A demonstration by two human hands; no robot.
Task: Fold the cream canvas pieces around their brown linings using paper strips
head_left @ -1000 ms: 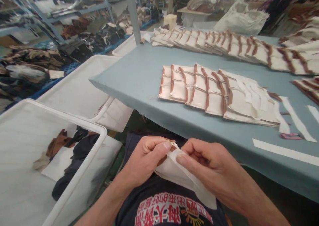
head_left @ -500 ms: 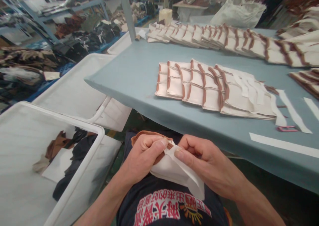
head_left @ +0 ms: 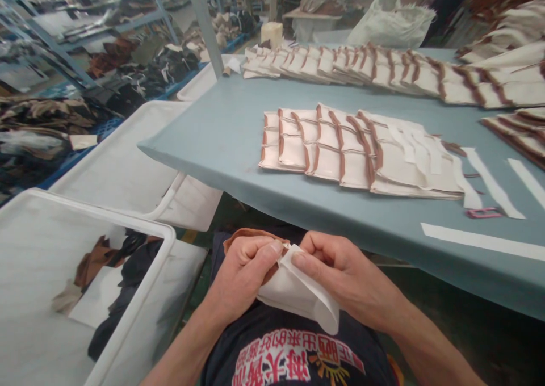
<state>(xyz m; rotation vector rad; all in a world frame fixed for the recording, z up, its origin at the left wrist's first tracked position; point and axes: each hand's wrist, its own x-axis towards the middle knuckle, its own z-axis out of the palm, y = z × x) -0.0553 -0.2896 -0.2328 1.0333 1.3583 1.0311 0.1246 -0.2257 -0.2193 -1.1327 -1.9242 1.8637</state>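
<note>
Over my lap, my left hand point(head_left: 247, 269) pinches the upper edge of a folded off-white fabric piece point(head_left: 281, 292) with brown fabric point(head_left: 251, 232) showing behind the fingers. My right hand point(head_left: 338, 267) is closed, thumb against fingers, on the top end of a white strip point(head_left: 317, 298) lying along that piece. The strip's lower end hangs loose and curls. Both thumbs are close together at the edge, and the fingertips beneath are hidden. Ahead on the table, overlapping off-white pieces with brown edging point(head_left: 326, 142) lie in a row.
On the blue-covered table point(head_left: 213, 142) are loose white strips point(head_left: 489, 176), a small pink-framed item point(head_left: 484, 212) and a long back row of similar pieces point(head_left: 361, 65). White bins stand at left; the nearest bin point(head_left: 168, 233) holds brown and dark scraps point(head_left: 123, 284).
My hands have stayed at the same edge, with the right thumb slightly nearer the left. The strip's hanging end has swung a little left and curled more. The view has shifted slightly.
</note>
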